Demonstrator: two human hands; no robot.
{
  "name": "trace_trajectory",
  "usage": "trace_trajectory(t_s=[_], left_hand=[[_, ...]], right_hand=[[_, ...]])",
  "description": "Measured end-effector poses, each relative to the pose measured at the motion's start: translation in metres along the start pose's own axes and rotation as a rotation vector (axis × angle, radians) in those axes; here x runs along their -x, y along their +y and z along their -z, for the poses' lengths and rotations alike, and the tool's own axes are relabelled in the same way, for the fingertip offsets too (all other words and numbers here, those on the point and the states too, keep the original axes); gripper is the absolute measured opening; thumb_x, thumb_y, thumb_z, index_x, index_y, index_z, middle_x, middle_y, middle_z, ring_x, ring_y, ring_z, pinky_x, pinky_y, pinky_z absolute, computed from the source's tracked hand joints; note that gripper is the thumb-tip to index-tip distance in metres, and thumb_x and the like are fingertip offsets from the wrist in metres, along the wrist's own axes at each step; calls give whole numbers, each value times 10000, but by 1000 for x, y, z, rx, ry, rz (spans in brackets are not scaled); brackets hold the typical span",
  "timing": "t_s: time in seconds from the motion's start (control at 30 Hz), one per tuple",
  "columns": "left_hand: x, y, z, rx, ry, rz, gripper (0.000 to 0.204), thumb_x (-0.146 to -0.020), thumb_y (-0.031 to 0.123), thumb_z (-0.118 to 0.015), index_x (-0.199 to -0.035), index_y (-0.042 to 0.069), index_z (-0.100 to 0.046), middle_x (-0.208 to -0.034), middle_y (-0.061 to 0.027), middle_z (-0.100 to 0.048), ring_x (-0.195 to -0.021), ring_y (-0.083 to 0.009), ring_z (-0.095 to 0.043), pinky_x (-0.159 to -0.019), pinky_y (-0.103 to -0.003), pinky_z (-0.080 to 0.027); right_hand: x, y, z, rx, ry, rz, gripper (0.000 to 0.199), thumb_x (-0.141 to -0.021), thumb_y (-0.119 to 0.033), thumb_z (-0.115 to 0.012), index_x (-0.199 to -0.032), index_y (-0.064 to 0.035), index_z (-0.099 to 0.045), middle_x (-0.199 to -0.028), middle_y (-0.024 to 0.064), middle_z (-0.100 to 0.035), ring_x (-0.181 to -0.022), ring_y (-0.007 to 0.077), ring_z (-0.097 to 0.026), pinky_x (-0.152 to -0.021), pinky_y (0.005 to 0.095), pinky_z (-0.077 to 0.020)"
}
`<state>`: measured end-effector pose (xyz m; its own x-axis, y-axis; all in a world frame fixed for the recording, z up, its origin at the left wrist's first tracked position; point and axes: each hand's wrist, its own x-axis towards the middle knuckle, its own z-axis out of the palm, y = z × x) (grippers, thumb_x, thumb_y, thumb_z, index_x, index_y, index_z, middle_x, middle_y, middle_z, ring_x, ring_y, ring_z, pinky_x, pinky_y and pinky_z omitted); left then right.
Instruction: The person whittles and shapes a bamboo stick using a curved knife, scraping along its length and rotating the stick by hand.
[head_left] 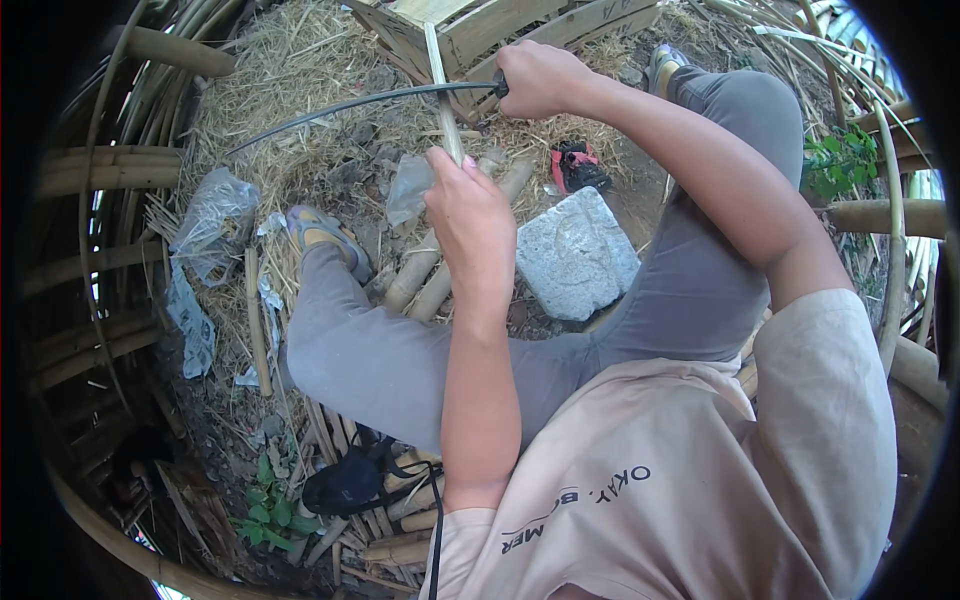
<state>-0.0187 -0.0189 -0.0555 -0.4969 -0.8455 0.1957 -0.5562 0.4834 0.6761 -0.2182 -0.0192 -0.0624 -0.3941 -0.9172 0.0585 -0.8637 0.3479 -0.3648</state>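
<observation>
Closed around the lower end of a pale bamboo strip (436, 60), my left hand (468, 215) holds it tilted up and away from me. My right hand (540, 82) grips the short dark handle of a long knife (340, 107). Its thin, dark blade stretches far to the left in a slight bend and crosses the strip above my left fingers. Whether the edge cuts into the strip is too small to tell. Beyond both hands stands a slatted wooden crate (505, 38). A grey stone block (577, 255) lies on the ground between my legs.
Bamboo poles (425, 268) lie beneath my left forearm. A clear plastic bag (215, 225) rests on straw at left. Near the block sits a black and red bundle (577, 168). A black bag (350, 480) lies by my left thigh. Bamboo rails (110, 170) line the left side.
</observation>
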Motion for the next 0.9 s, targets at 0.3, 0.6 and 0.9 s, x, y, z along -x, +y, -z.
trace_trajectory(t_s=[0.3,0.6,0.9], left_hand=[[3,3,-2,-104,-17,-32,144,-1015,82,-464,-1049,-57,-461,-750,-333,-633,-776,-528,-642,-663,-608,-477],[1,2,-2,-108,-21,-19,145,-1016,81,-465,-1053,-58,-468,-763,-330,-640,-781,-527,-645,-669,-604,-485],[4,1,-1,-40,2,23,151,-1005,96,-503,-1036,-51,-490,-785,-318,-649,-798,-519,-646,-671,-595,-468]], right_hand=[[-19,5,5,1,-51,-14,348,-717,-177,-635,-941,88,-665,-947,304,-700,-935,433,-699,-860,477,-566],[-21,8,7,55,6,22,349,-705,-188,-636,-933,74,-662,-939,291,-704,-940,435,-694,-855,478,-566],[-35,44,10,110,98,-54,355,-714,-220,-645,-923,64,-687,-923,298,-706,-907,434,-705,-834,478,-579]])
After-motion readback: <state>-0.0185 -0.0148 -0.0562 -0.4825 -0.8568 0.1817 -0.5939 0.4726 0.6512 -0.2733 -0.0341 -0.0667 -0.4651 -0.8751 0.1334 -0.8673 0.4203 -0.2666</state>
